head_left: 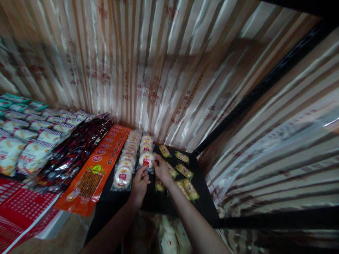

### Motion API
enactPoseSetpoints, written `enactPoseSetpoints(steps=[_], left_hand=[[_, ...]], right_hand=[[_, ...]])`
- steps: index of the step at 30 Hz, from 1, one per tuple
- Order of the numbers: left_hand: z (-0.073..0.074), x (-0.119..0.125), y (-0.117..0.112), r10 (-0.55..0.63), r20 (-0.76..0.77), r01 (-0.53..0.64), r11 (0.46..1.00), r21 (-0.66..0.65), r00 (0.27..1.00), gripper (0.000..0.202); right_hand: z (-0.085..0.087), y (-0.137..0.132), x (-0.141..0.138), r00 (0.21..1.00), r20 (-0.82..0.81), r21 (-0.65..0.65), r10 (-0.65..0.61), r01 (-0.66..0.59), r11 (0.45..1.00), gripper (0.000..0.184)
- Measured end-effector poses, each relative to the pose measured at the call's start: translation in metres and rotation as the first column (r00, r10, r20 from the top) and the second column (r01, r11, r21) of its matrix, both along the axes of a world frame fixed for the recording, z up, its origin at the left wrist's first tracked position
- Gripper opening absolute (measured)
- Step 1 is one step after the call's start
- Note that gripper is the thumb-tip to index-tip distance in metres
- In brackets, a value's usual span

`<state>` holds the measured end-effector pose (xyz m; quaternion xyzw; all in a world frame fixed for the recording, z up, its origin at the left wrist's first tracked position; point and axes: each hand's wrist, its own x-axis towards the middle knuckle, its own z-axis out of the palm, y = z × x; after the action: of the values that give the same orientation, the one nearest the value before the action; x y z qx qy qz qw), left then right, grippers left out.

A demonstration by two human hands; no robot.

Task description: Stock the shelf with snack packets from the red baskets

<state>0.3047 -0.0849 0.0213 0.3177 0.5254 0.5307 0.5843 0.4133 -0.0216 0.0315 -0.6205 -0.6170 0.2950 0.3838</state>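
Observation:
In the head view, a clear packet of round white biscuits (pixel 146 159) with a red and yellow label lies at the front of the right-hand row on the black shelf. My right hand (pixel 162 171) has its thumb and fingers closed on that packet's right edge. Below the packet's lower left corner is my left hand (pixel 140 185), loosely curled, fingers and thumb apart, fingertips close to the wrapper; whether they touch it I cannot tell. A longer row of the same packets (pixel 123 175) lies to the left. Several small yellow-green packets (pixel 184 171) are scattered to the right.
Long orange snack packs (pixel 92 169) and dark shiny packs (pixel 76 155) lie further left, beside rows of white bags (pixel 33 155). A red perforated basket (pixel 23 208) stands at lower left. Printed plastic sheeting (pixel 148 70) hangs behind, and a black frame bar (pixel 254 91) slants at right.

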Motion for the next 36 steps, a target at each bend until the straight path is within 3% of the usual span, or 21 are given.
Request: enactPoseSetpoints(steps=[5, 12, 25, 31, 36], left_hand=[[-0.014, 0.004, 0.025, -0.029, -0.100, 0.028, 1.000, -0.012, 0.995, 0.049], [-0.028, 0.003, 0.040, -0.055, -0.246, 0.068, 0.997, 0.044, 0.968, 0.052], [-0.029, 0.008, 0.053, -0.019, -0.454, 0.084, 0.989, 0.125, 0.891, 0.055], [-0.021, 0.008, 0.041, 0.007, -0.526, 0.106, 0.977, 0.184, 0.850, 0.044], [-0.008, 0.007, 0.003, 0.023, -0.521, 0.153, 0.944, 0.294, 0.853, 0.028]], right_hand=[[-0.010, 0.020, -0.001, 0.997, 0.065, -0.042, -0.042, 0.045, 0.998, 0.025], [-0.017, 0.033, -0.001, 0.985, 0.146, -0.056, -0.095, 0.105, 0.993, 0.017], [-0.027, 0.052, -0.003, 0.964, 0.207, -0.031, -0.167, 0.177, 0.984, 0.022], [-0.018, 0.033, -0.005, 0.951, 0.203, 0.026, -0.232, 0.232, 0.972, 0.033], [-0.002, -0.023, -0.004, 0.975, 0.071, 0.205, -0.211, 0.192, 0.960, 0.032]])
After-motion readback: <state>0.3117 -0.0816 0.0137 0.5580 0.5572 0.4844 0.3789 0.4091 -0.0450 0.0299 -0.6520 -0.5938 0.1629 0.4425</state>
